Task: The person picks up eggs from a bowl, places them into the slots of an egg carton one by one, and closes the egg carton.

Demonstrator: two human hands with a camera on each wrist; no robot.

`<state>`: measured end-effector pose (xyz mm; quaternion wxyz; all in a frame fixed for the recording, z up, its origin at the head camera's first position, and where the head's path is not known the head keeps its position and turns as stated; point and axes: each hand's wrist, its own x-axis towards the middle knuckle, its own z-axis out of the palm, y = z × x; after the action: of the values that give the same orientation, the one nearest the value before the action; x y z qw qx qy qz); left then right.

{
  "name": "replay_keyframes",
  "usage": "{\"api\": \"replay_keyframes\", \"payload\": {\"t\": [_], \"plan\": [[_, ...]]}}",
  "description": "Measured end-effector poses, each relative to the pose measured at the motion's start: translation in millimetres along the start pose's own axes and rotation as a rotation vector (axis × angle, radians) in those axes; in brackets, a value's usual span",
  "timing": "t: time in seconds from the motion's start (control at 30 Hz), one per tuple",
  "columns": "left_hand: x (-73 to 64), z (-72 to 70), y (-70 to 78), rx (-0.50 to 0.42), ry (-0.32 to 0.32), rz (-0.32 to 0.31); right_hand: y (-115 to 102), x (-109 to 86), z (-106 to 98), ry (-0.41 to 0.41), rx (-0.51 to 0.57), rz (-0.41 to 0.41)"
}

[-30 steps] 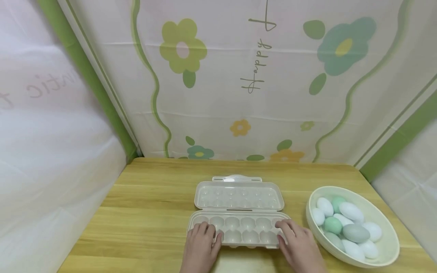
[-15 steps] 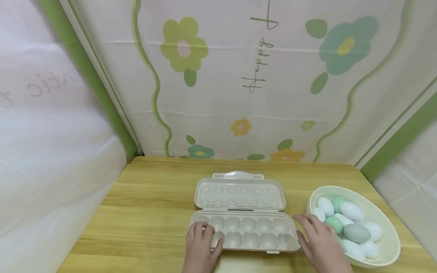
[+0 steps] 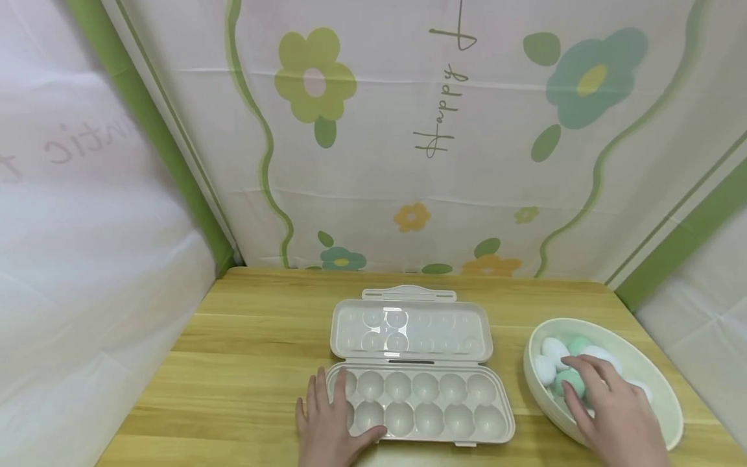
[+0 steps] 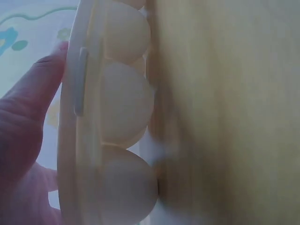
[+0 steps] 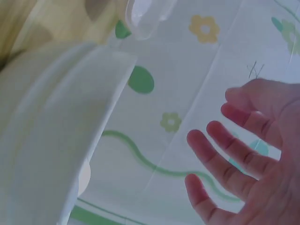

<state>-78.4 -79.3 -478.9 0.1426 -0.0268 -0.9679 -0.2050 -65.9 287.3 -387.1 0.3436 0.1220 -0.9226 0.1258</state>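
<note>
An egg box (image 3: 413,403) lies unfolded on the table, its two rows of cups bare and its clear lid (image 3: 411,331) laid back behind. My left hand (image 3: 327,425) rests at the box's left end with spread fingers, the thumb along the front rim. From below, the left wrist view shows the rounded undersides of the cups (image 4: 124,103) and my thumb at the edge. Over a cream bowl (image 3: 543,410) of eggs hovers my right hand (image 3: 627,415), fingers loosely bent above a green egg (image 3: 569,381). Nothing lies between those fingers (image 5: 225,176) in the right wrist view.
White eggs (image 3: 554,351) and another green egg (image 3: 578,345) lie in the bowl, several partly hidden by my right hand. The wooden table (image 3: 233,363) ends at a flower-printed curtain (image 3: 362,181) behind, with more curtain on both sides.
My right hand has left the box's right end and moved right, over the bowl. My left hand has shifted left and straightened its fingers. The lid leans further back.
</note>
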Motion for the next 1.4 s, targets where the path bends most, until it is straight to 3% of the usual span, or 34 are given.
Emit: {"api": "replay_keyframes", "payload": {"t": [0.2,0.3,0.6,0.77,1.0,1.07,1.17,1.4], "plan": [[0.4,-1.0,-3.1,-0.020,-0.009,-0.022,6,-1.4,-8,-0.007,0.000,0.175],[0.5,0.5,-4.0,-0.025,0.001,-0.026,6,-3.1,-8,-0.016,0.001,0.215],[-0.3,4.0,-7.1,-0.127,-0.042,-0.036,6,-11.0,2,0.055,0.026,0.080],[0.7,4.4,-7.2,-0.217,-0.069,-0.050,4,-21.0,8,0.044,0.054,0.087],[3.2,1.6,-5.6,-0.307,-0.108,-0.119,-12,-36.6,17,0.084,0.139,0.105],[4.0,0.9,-5.5,-0.317,-0.122,-0.143,-18,-41.3,22,0.071,0.180,0.104],[4.8,0.2,-6.0,-0.342,-0.123,-0.159,-29,-48.7,29,-0.003,0.214,0.168],[4.9,0.1,-10.7,-0.466,-0.128,-0.113,-43,-63.8,48,-0.193,0.274,0.310]]}}
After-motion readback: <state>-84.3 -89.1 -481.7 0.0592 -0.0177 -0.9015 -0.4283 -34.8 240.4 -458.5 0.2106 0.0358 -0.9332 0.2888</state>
